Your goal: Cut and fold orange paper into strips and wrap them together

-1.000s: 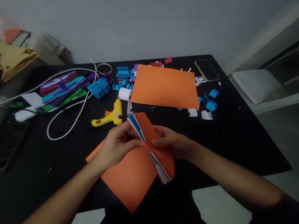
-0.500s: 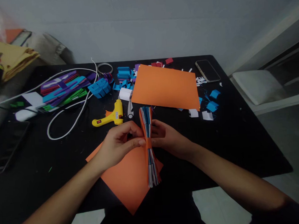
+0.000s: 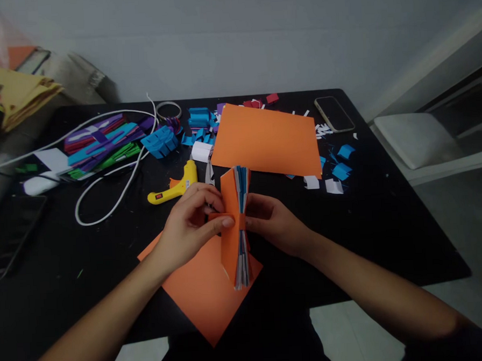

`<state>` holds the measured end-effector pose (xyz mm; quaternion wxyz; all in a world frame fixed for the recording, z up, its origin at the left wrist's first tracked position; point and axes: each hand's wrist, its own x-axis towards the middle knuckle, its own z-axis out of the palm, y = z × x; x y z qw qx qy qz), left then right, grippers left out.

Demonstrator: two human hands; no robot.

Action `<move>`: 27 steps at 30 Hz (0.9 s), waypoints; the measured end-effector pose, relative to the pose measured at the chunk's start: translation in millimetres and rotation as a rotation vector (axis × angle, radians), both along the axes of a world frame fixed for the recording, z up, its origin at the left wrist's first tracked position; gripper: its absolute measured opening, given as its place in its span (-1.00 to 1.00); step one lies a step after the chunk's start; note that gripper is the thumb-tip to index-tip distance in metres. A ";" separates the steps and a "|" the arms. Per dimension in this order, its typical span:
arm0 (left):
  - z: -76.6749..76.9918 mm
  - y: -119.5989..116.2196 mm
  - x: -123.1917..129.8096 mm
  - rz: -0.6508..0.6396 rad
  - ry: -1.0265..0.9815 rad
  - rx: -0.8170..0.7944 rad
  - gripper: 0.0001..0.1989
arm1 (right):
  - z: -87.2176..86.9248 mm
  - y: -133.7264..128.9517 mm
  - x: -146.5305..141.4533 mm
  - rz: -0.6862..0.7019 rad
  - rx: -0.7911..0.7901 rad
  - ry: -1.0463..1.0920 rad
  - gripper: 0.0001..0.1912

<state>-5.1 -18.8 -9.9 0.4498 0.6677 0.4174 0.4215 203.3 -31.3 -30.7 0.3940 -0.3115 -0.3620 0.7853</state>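
Right of the yellow plastic glue gun, we pinched the bow-shaped orange, blue and white paper bundle in left hand and right hand, apparently wrapping its narrow orange paper band, which likely needed tension next.

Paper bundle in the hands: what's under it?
An orange sheet on the black table, one corner showing right of the paper bundle. Whatever the bundle covers can't be seen.
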 end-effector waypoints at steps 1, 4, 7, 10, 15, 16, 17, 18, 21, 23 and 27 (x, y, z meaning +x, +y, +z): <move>-1.2 0.3 0.2 0.024 -0.010 -0.012 -0.76 | 0.2 -0.4 -0.5 -0.005 -0.007 0.014 -0.73; -5.3 0.8 0.9 0.097 -0.059 -0.068 -0.70 | 0.0 -1.9 -1.6 -0.028 -0.036 0.034 -0.74; -9.6 0.4 0.6 0.187 -0.013 -0.046 -0.60 | -1.1 -2.1 -1.5 -0.067 -0.062 0.025 -0.75; -13.8 -0.5 -0.4 0.280 0.092 0.049 -0.58 | -1.1 -0.7 -1.1 -0.086 -0.096 0.041 -0.80; -18.1 -1.4 -1.1 0.345 0.156 0.154 -0.60 | 1.2 -1.0 -3.1 -0.105 -0.057 -0.018 -0.78; -18.2 -1.5 -1.0 0.342 0.168 0.162 -0.61 | 1.4 -1.7 -3.7 -0.118 -0.035 -0.054 -0.77; -18.2 -1.7 -0.9 0.338 0.177 0.168 -0.61 | 1.4 -2.4 -4.3 -0.134 -0.015 -0.090 -0.77; -18.0 -1.9 -0.7 0.334 0.181 0.175 -0.61 | 1.2 -3.0 -4.6 -0.152 0.002 -0.118 -0.77; -16.8 -2.5 0.1 0.317 0.159 0.172 -0.64 | 0.2 -3.4 -4.2 -0.191 0.012 -0.156 -0.78; -15.8 -2.6 0.8 0.310 0.096 0.123 -0.66 | -0.6 -2.4 -3.3 -0.216 0.000 -0.142 -0.79; -13.2 -3.1 3.0 0.310 -0.041 -0.023 -0.62 | -1.9 0.3 -1.8 -0.252 -0.023 -0.113 -0.78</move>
